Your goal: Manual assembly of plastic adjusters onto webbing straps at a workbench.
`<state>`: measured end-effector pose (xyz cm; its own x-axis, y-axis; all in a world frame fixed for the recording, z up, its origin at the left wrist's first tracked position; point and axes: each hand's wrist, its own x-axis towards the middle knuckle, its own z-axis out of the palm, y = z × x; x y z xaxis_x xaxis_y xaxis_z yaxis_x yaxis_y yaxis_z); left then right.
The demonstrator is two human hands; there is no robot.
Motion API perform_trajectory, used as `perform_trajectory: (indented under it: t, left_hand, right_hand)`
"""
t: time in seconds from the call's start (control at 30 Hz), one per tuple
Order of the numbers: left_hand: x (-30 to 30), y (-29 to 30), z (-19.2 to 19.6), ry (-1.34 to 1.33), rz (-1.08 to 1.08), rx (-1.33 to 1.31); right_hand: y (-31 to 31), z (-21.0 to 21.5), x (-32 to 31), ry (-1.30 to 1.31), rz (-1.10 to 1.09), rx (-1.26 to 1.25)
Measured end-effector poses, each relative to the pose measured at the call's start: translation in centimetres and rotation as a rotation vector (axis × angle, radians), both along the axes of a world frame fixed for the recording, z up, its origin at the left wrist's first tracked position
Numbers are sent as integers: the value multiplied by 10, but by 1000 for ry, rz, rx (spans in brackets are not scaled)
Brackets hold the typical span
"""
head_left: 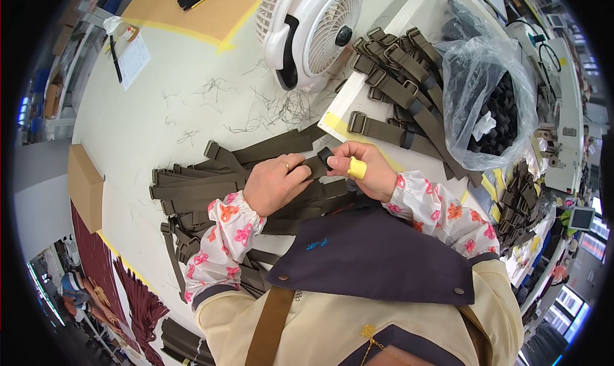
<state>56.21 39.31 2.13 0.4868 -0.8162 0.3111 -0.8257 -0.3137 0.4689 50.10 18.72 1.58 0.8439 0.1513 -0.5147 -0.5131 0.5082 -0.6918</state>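
My left hand is closed on the end of an olive webbing strap, above a pile of similar straps. Between the thumb and fingers of my right hand is a small black loop, right at that strap's end. Whether the strap passes through the loop is hard to see. Yellow tape is wrapped around a finger of my right hand. Several of the piled straps have metal buckles on the left side.
A white fan stands beyond my hands, with loose thread scraps near its base. On a raised white board to the right lie buckled straps with black loops. A clear plastic bag holds black pieces. A cardboard box sits left.
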Motion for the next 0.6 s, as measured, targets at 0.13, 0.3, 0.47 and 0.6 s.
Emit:
perform_trajectory:
  t: [0.13, 0.3, 0.47, 0.6]
  left_hand:
    - [9, -4, 7, 13, 12, -105]
    - [8, -11, 20, -64, -59, -119]
    - [8, -18, 26, -103, -124, -86]
    - [5, -17, 27, -5, -214, -115]
  right_hand:
    - [-11, 2, -4, -13, -87, -55]
    - [-11, 13, -11, -37, 25, -36]
    - [-5, 13, -15, -43, 93, -56]
    - [-12, 17, -7, -40, 184, -56]
